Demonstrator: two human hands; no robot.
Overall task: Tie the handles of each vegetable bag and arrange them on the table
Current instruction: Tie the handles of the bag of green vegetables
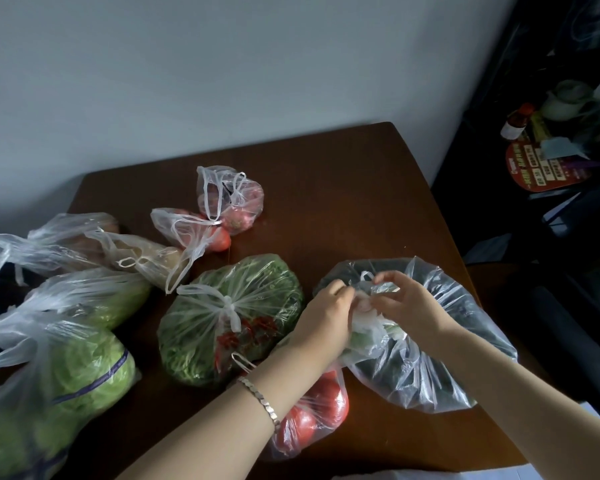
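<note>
A clear bag of dark green vegetables (440,362) lies at the table's right side. My left hand (326,317) and my right hand (409,303) meet over its gathered top, each pinching a bunch of white handle plastic (369,308). Left of it lies a bag of green leaves with red chillies (232,317), its handles knotted. A bag of tomatoes (312,417) sits under my left forearm. Two small bags of red produce (201,230) (232,199) rest farther back.
The brown table (343,188) stands against a pale wall. Bags of cabbage (59,386) and lettuce (94,299) and a bag of pale produce (139,254) crowd the left side. A dark shelf with a bottle (515,123) and clutter stands at right.
</note>
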